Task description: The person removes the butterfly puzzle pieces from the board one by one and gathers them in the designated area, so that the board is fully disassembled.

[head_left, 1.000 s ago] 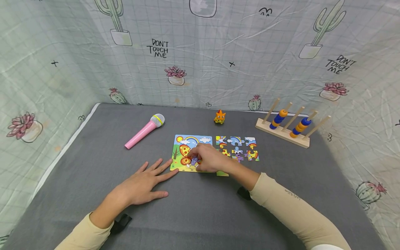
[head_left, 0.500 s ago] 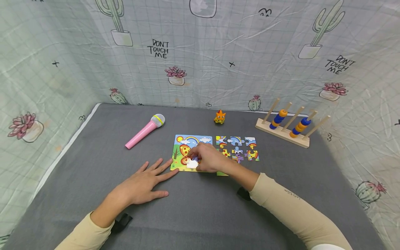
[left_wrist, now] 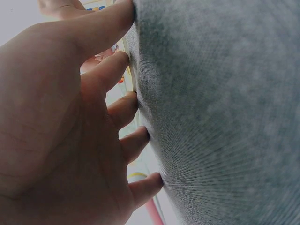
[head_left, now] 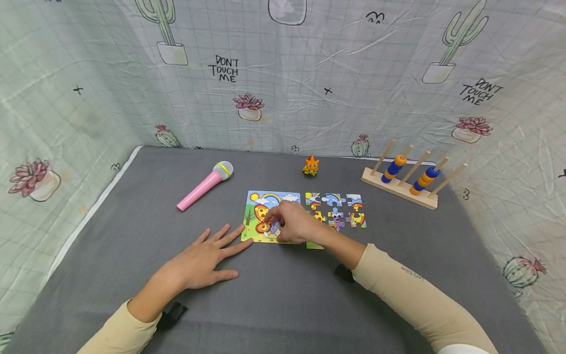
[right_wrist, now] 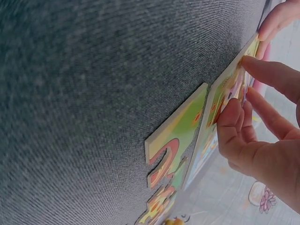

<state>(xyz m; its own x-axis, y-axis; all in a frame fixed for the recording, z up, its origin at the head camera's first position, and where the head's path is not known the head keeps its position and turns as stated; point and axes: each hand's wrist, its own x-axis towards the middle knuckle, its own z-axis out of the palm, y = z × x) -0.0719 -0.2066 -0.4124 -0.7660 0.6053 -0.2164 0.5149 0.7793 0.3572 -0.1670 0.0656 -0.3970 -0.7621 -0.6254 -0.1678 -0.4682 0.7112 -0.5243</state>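
My right hand [head_left: 297, 222] pinches a small jigsaw piece [head_left: 275, 228] with purple on it, between thumb and fingers. The piece is over the lower middle of a bright butterfly picture board [head_left: 250, 235], and the hand hides the board's right side. In the right wrist view, the thumb [right_wrist: 269, 75] and a finger [right_wrist: 267, 110] meet at the piece low over the board. My left hand [head_left: 201, 260] lies palm down with fingers spread, its fingertips right at the board's lower left edge. Close up in the left wrist view, its fingertips [left_wrist: 146, 187] touch the grey cloth.
Several loose jigsaw pieces [head_left: 334, 200] lie in rows right of the board, partly under the right forearm. A pink toy microphone [head_left: 204, 187] lies at the left. An orange toy figure [head_left: 311, 166] stands behind, and a wooden peg stand with beads [head_left: 400, 188] sits back right.
Half a second ago a white patch showed by the right fingertips; now purple picture shows there. The right hand has barely shifted; the left hand has stayed still.
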